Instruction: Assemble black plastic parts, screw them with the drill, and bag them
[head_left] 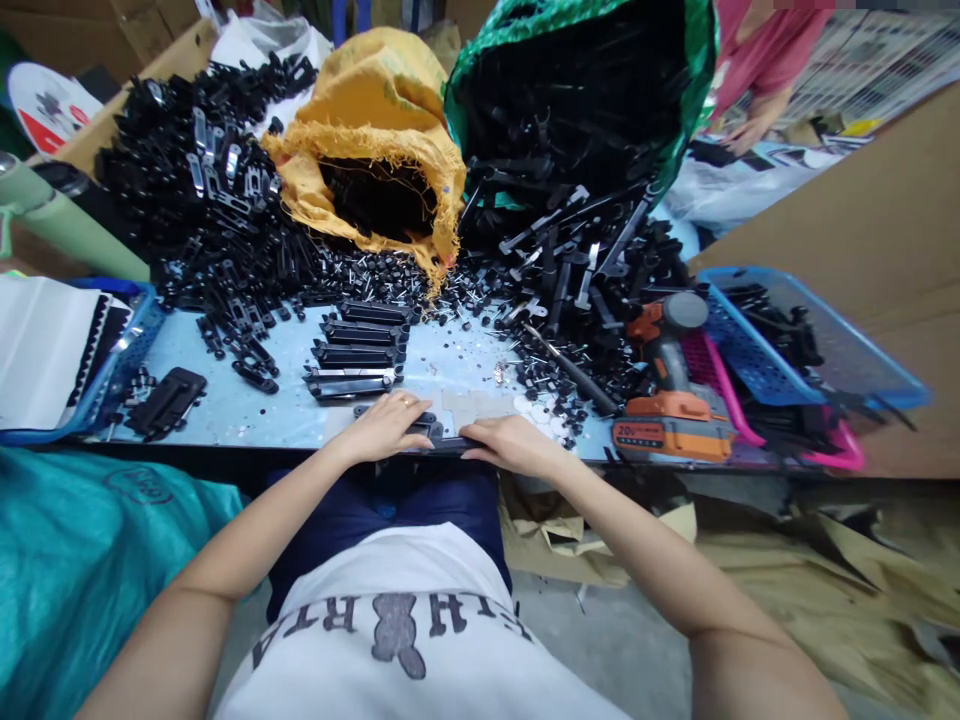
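Note:
At the near edge of the light blue table lies a long black plastic part. My left hand rests on its left end with the fingers curled over it. My right hand presses on its right end, fingers closed over the part. Just beyond my hands lie several finished black parts stacked in a row.
Heaps of black plastic pieces cover the far table. A yellow sack and a green sack hold more. An orange cordless drill lies right of my hands, beside blue and pink baskets. Another person stands at the back right.

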